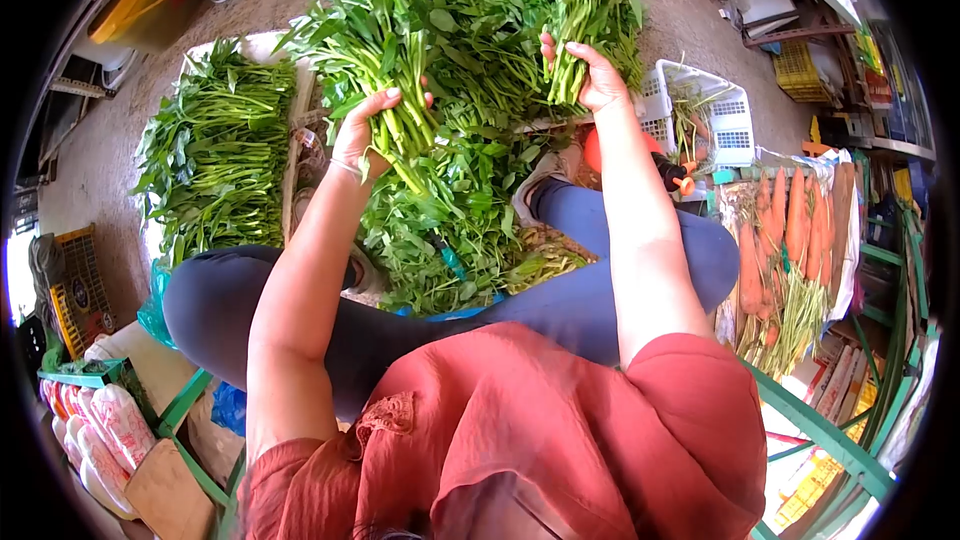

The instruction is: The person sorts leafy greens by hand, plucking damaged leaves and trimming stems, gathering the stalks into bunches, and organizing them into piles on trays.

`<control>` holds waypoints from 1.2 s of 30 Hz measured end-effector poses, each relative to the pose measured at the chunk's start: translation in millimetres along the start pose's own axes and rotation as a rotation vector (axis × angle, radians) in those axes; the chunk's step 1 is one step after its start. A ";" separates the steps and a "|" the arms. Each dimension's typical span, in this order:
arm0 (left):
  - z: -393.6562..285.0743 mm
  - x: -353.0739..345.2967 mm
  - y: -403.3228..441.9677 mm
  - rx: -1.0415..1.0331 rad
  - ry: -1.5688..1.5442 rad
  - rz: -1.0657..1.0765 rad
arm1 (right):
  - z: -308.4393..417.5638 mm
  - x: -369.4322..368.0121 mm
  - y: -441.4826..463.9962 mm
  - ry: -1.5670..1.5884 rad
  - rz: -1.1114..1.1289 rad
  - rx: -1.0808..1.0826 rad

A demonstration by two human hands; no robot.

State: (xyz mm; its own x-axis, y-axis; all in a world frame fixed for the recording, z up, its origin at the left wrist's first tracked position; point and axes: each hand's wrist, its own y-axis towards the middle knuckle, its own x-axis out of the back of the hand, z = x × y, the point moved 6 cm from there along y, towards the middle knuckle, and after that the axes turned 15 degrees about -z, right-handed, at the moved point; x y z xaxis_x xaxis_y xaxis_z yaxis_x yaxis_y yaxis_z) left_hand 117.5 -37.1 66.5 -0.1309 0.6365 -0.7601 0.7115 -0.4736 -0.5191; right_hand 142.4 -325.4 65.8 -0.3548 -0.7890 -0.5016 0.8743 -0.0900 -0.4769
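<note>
My left hand is wrapped round a bunch of leafy green stems, its leaves pointing away from me and the cut ends towards me. On the right, my right hand grips a second, slimmer bunch near its stem ends. Between and beneath both hands lies a large heap of the same greens, reaching down between my legs. Left of the heap, a stack of neatly laid greens fills a pale tray.
A white plastic basket with stem scraps stands at the right, near carrots on a stand. A yellow bucket is at the upper left. Green metal frames flank me, with wrapped white items at the lower left.
</note>
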 end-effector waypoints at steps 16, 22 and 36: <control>9.3 -18.6 21.6 -0.051 -0.070 -0.081 | -98.4 -102.8 -48.8 -0.162 -0.250 0.178; 11.3 -17.1 22.3 -0.052 -0.126 -0.080 | -101.4 -97.5 -50.7 -0.079 -0.288 0.185; 9.9 -27.3 -2.5 -0.002 0.009 0.051 | -79.9 -13.3 -9.1 0.447 -0.542 0.126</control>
State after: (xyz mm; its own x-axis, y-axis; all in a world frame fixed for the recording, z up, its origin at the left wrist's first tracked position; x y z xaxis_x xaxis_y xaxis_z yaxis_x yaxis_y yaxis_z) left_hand 112.4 -59.3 84.8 -0.0877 0.6170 -0.7821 0.7182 -0.5049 -0.4788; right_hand 112.8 -265.5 19.2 -0.8286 -0.2911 -0.4782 0.5584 -0.4901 -0.6693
